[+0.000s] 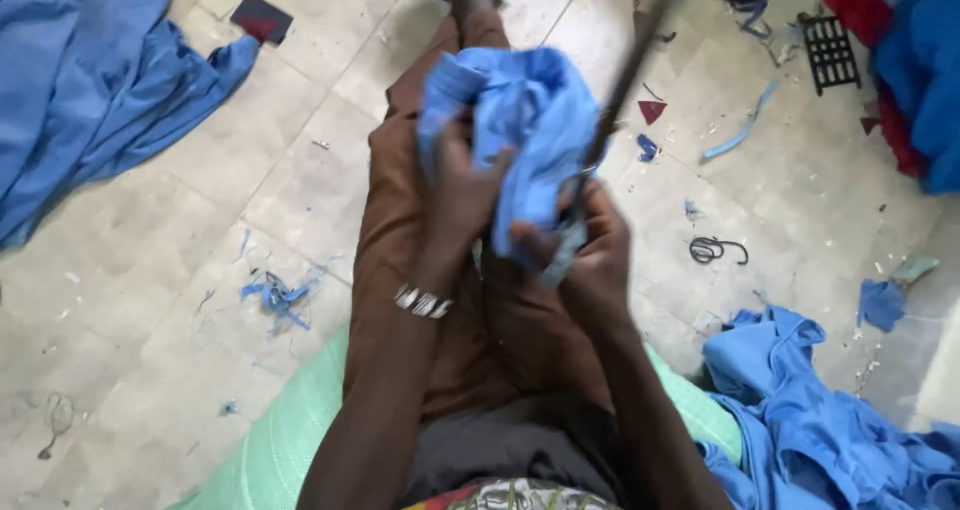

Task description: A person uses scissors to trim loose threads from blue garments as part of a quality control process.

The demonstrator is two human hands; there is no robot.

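Blue cloth (520, 120) bunched over lap — left hand (455, 185) clenched on it, right hand (590, 245) pinching its lower edge.

Even, soft daylight fills the head view; its source cannot be told. The pale tiled floor (300, 180) reads bright without glare, and shadows are faint, deepest between the forearms. Motion blur smears the left hand (455, 185), the right hand (590, 250) and the blue cloth (520, 120), so finger outlines are lost. A thin dark rod (630, 70), possibly a stick, is streaked. Floor scraps stay fairly sharp; blue fabric (80, 80) at the edges looks slightly stretched
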